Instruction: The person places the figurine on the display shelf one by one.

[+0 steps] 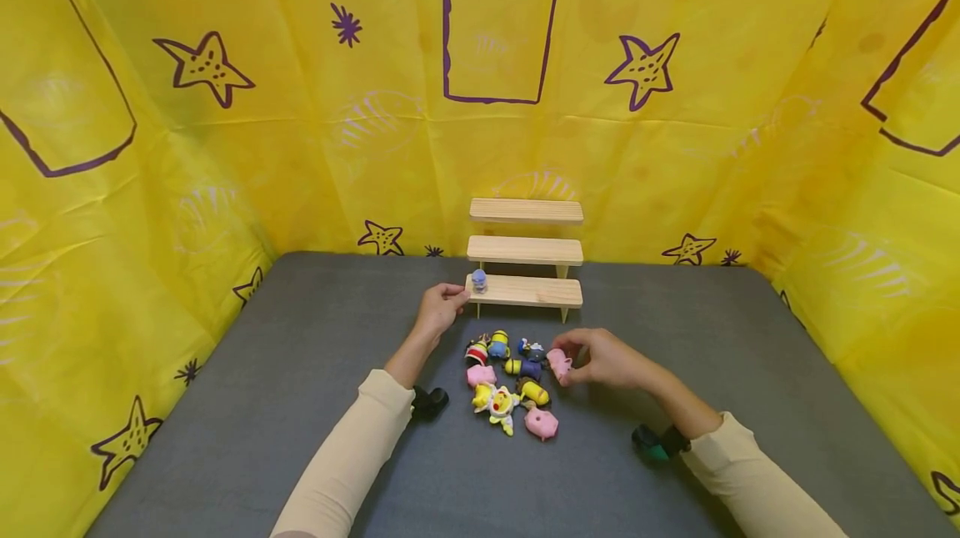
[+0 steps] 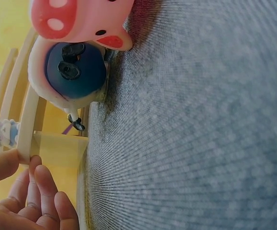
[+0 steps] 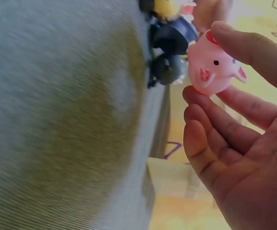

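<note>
My right hand [image 1: 606,359] pinches a small pink toy pig [image 3: 209,64] between thumb and fingers, at the right side of a cluster of figurines. At the left end of a three-step wooden display stand, my left hand [image 1: 442,307] pinches the edge of the lowest step [image 1: 525,292]. In the left wrist view its thumb [image 2: 4,165] lies against the board, with fingertips on the other side. A small blue-and-white figurine [image 1: 478,280] stands on that step, close to the left fingers. The held pig's lower side is partly hidden by the right hand in the head view.
Several figurines lie bunched before the stand: a pink pig [image 1: 542,423], another pig [image 1: 481,375], a yellow-and-blue figure [image 1: 498,344] and a yellow-and-white one [image 1: 501,404]. Yellow patterned cloth [image 1: 495,146] hangs behind and beside the dark grey table [image 1: 300,354].
</note>
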`<state>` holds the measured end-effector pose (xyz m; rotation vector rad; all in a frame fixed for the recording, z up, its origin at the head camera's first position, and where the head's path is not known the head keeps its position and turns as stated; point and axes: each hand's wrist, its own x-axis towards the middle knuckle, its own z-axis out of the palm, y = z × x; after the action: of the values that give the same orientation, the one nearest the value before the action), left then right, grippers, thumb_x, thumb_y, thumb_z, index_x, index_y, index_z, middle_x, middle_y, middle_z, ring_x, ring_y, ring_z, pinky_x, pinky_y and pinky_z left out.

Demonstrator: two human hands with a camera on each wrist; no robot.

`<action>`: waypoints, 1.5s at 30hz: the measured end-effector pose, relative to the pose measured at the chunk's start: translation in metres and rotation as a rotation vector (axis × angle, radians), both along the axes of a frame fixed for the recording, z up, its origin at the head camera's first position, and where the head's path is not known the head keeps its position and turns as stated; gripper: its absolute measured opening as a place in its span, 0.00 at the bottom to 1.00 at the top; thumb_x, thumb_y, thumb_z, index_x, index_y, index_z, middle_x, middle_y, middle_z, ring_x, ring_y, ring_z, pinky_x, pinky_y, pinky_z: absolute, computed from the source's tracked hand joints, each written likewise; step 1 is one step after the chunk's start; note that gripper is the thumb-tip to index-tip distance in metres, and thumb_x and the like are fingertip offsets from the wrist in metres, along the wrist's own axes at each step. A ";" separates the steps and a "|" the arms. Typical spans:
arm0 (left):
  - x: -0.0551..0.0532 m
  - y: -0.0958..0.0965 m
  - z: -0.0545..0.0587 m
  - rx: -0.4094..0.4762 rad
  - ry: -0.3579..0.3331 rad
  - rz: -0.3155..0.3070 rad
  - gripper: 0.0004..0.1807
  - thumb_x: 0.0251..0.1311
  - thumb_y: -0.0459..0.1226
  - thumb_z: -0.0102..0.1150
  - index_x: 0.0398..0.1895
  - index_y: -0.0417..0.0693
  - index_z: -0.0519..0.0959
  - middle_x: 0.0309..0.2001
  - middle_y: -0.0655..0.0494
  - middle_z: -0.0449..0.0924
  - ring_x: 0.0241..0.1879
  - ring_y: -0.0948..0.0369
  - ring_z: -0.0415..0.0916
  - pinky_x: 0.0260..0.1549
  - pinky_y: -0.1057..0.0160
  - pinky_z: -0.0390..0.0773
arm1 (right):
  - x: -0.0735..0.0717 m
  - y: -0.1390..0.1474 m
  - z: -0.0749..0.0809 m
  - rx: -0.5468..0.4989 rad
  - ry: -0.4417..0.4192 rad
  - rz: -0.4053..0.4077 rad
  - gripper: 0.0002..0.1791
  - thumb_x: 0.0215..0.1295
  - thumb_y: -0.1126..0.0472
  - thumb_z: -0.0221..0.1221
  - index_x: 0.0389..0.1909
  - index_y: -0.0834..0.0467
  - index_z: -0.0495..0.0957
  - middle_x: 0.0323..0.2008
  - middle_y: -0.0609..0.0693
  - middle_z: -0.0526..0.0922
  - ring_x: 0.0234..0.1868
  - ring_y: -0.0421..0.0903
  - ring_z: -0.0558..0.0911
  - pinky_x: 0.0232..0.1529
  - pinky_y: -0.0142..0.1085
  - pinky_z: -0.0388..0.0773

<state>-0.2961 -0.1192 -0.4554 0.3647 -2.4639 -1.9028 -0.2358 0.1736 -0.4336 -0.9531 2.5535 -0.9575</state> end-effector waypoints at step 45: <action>-0.002 0.000 -0.002 -0.006 -0.013 -0.001 0.14 0.65 0.39 0.60 0.49 0.38 0.80 0.38 0.48 0.82 0.33 0.60 0.75 0.29 0.69 0.69 | -0.089 -0.074 0.043 0.028 0.285 -0.141 0.24 0.54 0.59 0.70 0.50 0.65 0.79 0.40 0.57 0.83 0.39 0.50 0.78 0.44 0.44 0.74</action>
<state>-0.2982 -0.1197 -0.4575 0.3762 -2.4783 -1.8986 -0.3243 0.0997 -0.3911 -0.9736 2.8970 -0.8741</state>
